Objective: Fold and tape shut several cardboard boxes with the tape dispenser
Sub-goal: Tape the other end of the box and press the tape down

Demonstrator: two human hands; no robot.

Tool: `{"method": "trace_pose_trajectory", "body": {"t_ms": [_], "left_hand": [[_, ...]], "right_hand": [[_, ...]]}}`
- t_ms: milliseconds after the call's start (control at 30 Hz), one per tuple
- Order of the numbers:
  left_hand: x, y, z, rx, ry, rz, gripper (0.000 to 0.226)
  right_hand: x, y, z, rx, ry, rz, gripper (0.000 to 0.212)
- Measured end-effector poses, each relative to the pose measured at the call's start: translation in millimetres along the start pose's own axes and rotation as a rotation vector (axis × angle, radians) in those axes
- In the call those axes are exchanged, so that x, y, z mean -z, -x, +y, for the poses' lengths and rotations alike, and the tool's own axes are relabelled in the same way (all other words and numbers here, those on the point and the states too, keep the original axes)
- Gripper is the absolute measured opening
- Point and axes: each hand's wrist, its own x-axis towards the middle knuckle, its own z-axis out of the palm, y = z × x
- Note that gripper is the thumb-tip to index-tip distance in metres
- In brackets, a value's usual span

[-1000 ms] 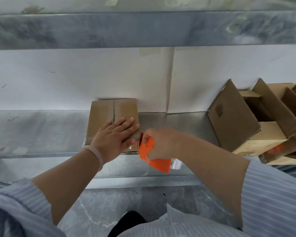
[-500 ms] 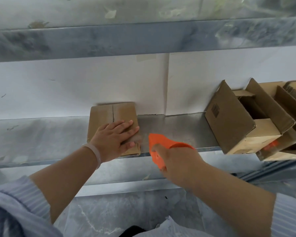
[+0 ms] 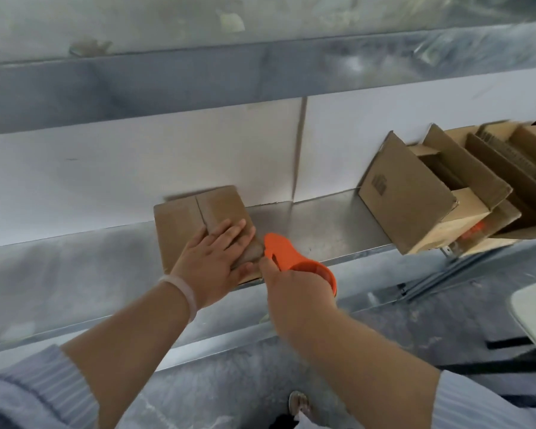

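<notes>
Presently: my left hand (image 3: pixel 212 263), fingers straight and flat, pressing the closed box (image 3: pixel 183 224) on the metal shelf (image 3: pixel 319 233); my right hand (image 3: pixel 294 292) curled round the orange dispenser (image 3: pixel 287 253), its nose touching the box's right edge; open boxes (image 3: pixel 415 193) well apart, right

One closed brown cardboard box (image 3: pixel 180 230) lies on the left. At the far right are open brown cardboard boxes (image 3: pixel 406 196) with raised flaps. Three can be made out, but they overlap and run off the right edge, so the full number cannot be told. There is one orange plastic tape dispenser (image 3: pixel 283 253) just right of the closed box. One small orange object (image 3: pixel 474 233) shows among the open boxes. Two bare hands are in view, the left hand (image 3: pixel 212 261) and the right hand (image 3: pixel 294 289). There is one pale wristband (image 3: pixel 184 292) and two striped blue sleeves (image 3: pixel 37 394). Two grey metal shelves (image 3: pixel 322 230) run across, one above the other.
</notes>
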Motion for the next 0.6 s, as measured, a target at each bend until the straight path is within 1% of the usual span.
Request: {"method": "trace_pose_trajectory", "body": {"t_ms": [67,200,300,400,433,500,533,567,600], "left_hand": [[-1.4,-1.2,-1.0,-0.002,0.0,0.0,0.087],[-0.4,-2.0,-2.7,-0.016,0.042,-0.023,0.084],[0.4,-2.0,-2.9,-0.013,0.064,-0.038,0.085],[2.4,-1.8,-3.0,-0.014,0.076,-0.042,0.077],[2.8,-0.4,-3.1,-0.029,0.071,-0.044,0.077],[0.5,5.3,-0.7,-0.083,0.022,-0.036,0.079],[-0.6,8.2,-0.8,-0.097,-0.001,-0.034,0.08],[-1.6,8.6,-2.1,-0.1,-0.007,-0.038,0.081],[-1.5,7.2,-3.3,-0.101,0.003,-0.038,0.082]], "right_hand": [[-1.4,-1.5,-5.8,-0.034,0.002,0.007,0.072],[-4.4,-5.0,-12.4,-0.078,0.027,0.001,0.07],[-6.4,-10.4,-15.2,-0.117,0.007,0.046,0.065],[-14.5,-13.8,-14.8,-0.135,-0.044,0.051,0.06],[-15.6,-17.7,-4.2,-0.18,-0.047,0.034,0.058],[0.0,-19.2,27.9,-0.347,-0.077,-0.012,0.056],[11.9,-16.6,44.6,-0.417,-0.101,-0.001,0.057],[23.6,-12.0,57.8,-0.433,-0.118,0.056,0.056],[32.9,-6.3,67.7,-0.398,-0.122,0.158,0.055]]}}
